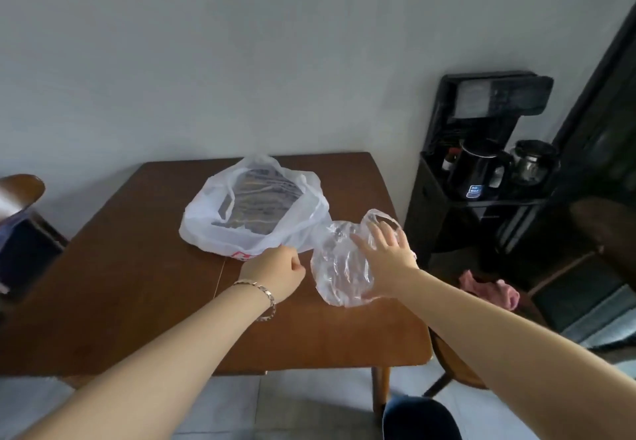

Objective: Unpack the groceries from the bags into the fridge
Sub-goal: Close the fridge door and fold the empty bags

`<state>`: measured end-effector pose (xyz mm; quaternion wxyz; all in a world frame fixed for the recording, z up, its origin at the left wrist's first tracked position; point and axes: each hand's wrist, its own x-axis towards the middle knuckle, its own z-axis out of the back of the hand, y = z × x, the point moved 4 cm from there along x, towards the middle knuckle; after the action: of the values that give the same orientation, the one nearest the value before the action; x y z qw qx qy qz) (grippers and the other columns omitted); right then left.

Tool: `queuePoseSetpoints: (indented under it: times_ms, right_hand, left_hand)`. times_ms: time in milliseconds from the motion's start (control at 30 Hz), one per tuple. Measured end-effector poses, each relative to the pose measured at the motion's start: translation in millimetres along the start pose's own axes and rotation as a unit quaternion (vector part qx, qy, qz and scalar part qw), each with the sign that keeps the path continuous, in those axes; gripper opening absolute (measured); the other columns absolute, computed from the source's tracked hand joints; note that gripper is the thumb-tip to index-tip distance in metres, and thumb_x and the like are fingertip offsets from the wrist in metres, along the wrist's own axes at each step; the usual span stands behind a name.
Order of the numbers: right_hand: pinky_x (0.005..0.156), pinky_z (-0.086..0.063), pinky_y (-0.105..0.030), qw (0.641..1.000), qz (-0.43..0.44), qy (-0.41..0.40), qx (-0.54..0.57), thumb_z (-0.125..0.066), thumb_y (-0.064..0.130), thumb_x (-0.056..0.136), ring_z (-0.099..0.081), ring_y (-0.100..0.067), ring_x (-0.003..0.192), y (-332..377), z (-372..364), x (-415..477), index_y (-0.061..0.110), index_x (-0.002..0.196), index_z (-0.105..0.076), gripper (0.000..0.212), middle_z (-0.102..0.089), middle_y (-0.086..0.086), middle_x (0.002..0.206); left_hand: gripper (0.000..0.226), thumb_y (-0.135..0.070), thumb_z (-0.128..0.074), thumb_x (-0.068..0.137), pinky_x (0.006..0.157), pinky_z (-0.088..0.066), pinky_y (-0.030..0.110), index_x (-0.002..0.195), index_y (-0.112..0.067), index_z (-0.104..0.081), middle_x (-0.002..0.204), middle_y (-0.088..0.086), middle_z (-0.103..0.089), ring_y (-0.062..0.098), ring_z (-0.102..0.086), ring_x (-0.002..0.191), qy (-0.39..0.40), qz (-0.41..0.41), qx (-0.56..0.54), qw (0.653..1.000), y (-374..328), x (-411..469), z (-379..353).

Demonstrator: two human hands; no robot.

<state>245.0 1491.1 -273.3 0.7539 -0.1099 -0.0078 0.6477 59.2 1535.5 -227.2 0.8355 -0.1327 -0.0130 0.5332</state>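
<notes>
Our right hand [389, 260] spread wide on a clear bag [339, 269], our left hand [275, 271] curled just beside it, grip unclear to us, white grocery bag [206, 229] just beyond our left knuckles, all on a wooden table [137, 267]

White bag [206, 226] (red print), brown table [137, 284]

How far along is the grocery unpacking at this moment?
Done: the clear bag looks flattened and possibly emptied. In hand: the right hand lies spread on it; the left hand is curled beside the white bag. Left: that bag, on the table, holds a dark packaged item, and no fridge is plainly in view.
</notes>
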Motion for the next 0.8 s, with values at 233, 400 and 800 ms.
queuePoseSetpoints:
  times_ms: [233,400,800]
  right_hand:
    - [0.112,0.011,-0.057,0.992,-0.042,0.103,-0.050,-0.057,0.034,0.090,0.011,-0.033,0.145,22.2,-71.8,92.3,0.030,0.139,-0.041,0.052,0.007,-0.008,0.159]
    - [0.069,-0.042,-0.023,0.929,-0.183,0.086,0.311,-0.040,-0.003,0.087,-0.059,-0.025,0.087,23.8,-62.2,116.4,0.024,0.078,-0.054,0.032,-0.053,0.003,0.076]
    - [0.077,-0.056,-0.034,0.671,-0.312,-0.020,0.672,-0.050,0.000,0.088,-0.059,-0.013,0.094,6.4,-20.4,106.5,0.040,0.128,-0.039,0.058,-0.051,-0.001,0.124]
  left_hand:
    - [0.012,-0.025,-0.045,0.090,0.067,-0.040,0.024,0.086,-0.025,-0.056,0.078,-0.009,-0.057,0.015,-0.054,0.076,0.082,-0.078,-0.031,0.993,39.2,111.9,-27.1]
    - [0.057,-0.048,-0.051,0.089,0.092,-0.041,0.026,0.139,-0.026,-0.033,0.138,-0.003,-0.044,0.015,-0.049,0.121,0.197,-0.117,-0.176,0.957,39.6,153.4,-45.1]
    - [0.021,-0.011,-0.056,0.088,0.072,-0.047,0.014,0.103,-0.021,-0.067,0.091,-0.007,-0.066,0.008,-0.060,0.086,0.444,-0.074,-0.398,0.799,-4.9,221.7,-78.8]
